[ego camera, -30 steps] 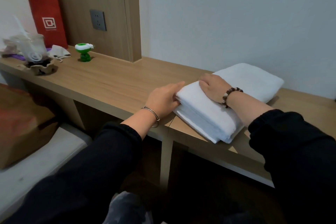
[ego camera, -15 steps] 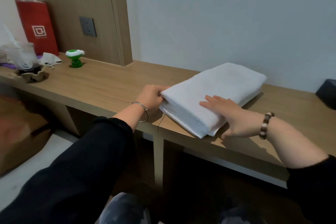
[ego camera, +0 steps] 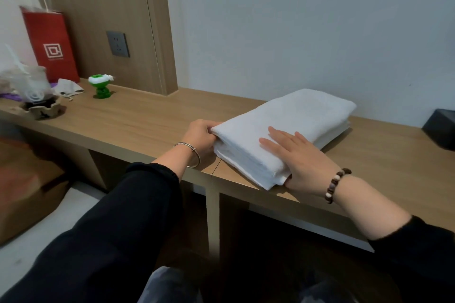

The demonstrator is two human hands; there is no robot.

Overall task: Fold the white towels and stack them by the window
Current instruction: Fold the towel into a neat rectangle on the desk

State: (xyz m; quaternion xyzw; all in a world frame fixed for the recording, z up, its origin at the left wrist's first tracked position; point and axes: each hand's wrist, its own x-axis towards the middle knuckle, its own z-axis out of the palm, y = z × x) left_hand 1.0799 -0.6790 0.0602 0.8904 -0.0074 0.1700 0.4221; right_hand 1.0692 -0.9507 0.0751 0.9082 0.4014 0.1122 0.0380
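A folded stack of white towels (ego camera: 298, 118) lies on the wooden desk (ego camera: 138, 120), running from the front edge back toward the grey wall. My left hand (ego camera: 200, 134) grips the stack's near-left corner, fingers curled round the edge. My right hand (ego camera: 295, 157) lies on the near-right end with fingers straight on top and its thumb side tucked at the stack's lower edge.
At the desk's far left stand a red paper bag (ego camera: 50, 42), a clear plastic cup in a cardboard holder (ego camera: 34, 91), a crumpled mask (ego camera: 69, 86) and a small green toy (ego camera: 101, 86). A dark box (ego camera: 440, 128) sits at the right edge. A brown bag (ego camera: 27, 187) is below left.
My right hand slid from the top left part of the stack to its near-right end. My left hand went from pressing the corner to gripping it. The stack barely shifted.
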